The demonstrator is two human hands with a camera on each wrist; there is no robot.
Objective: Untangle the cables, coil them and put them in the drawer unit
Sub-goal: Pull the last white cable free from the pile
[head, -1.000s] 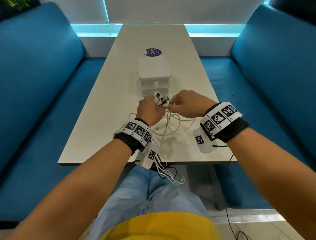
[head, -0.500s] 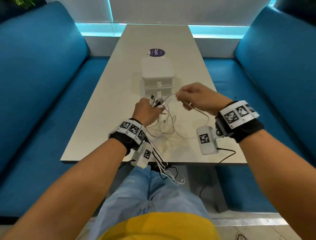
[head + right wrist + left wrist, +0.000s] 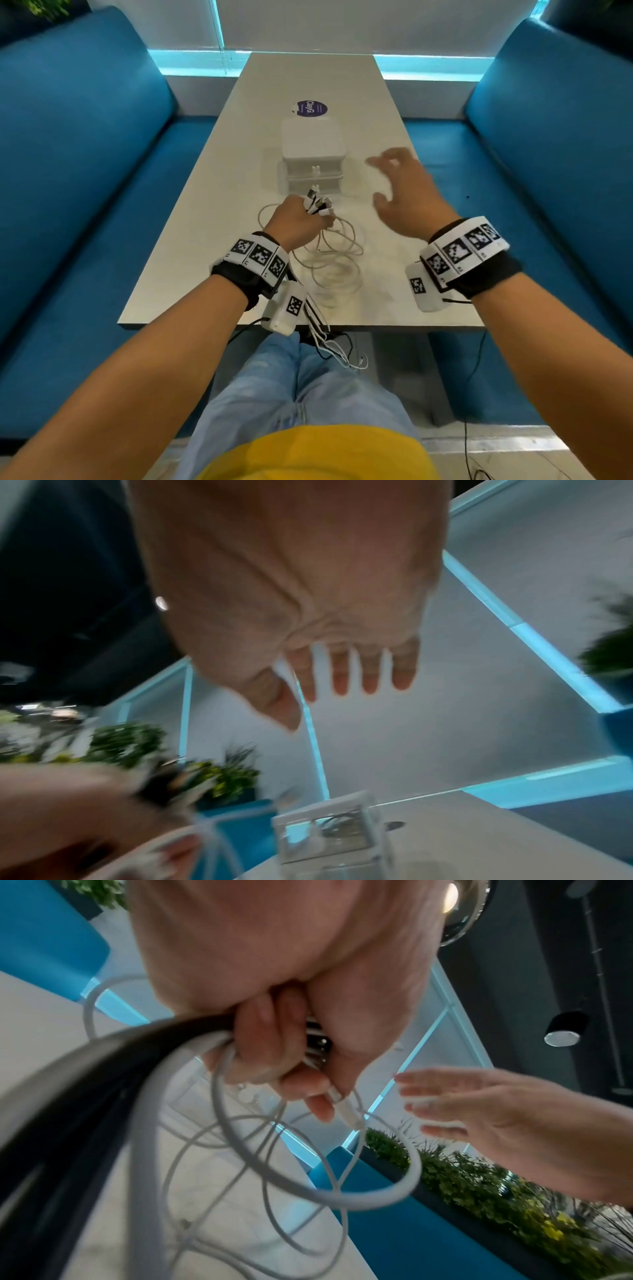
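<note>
While the left hand (image 3: 297, 222) stays out of contact with the surface (image 3: 212, 219), its fingers are curled tight round a bunch of white cables (image 3: 337, 260), with several plug ends (image 3: 317, 205) sticking out past the knuckles. In the left wrist view the fingers (image 3: 260, 1053) wrap the cords, and one white connector (image 3: 346, 1107) pokes out below the thumb. From this hand the cables drop in loose overlapping loops onto the surface, just nearer the person than the fist and a little toward the right hand. A few cord ends (image 3: 339, 353) trail off the near edge, below the left wrist.

The right hand (image 3: 406, 195) hovers above the surface, fingers spread and only slightly bent, holding nothing. The right wrist view shows the fingers (image 3: 369, 669) apart and nearly straight. It is well clear of the cables, off to the side of the left hand.

The white drawer unit (image 3: 313, 154) stands just beyond the left hand's knuckles and to the inner side of the right hand's fingertips. Two small drawer knobs show on its front; whether either drawer is ajar cannot be told. A round purple sticker (image 3: 311, 108) lies beyond it. Blue benches (image 3: 85, 144) flank both hands.
</note>
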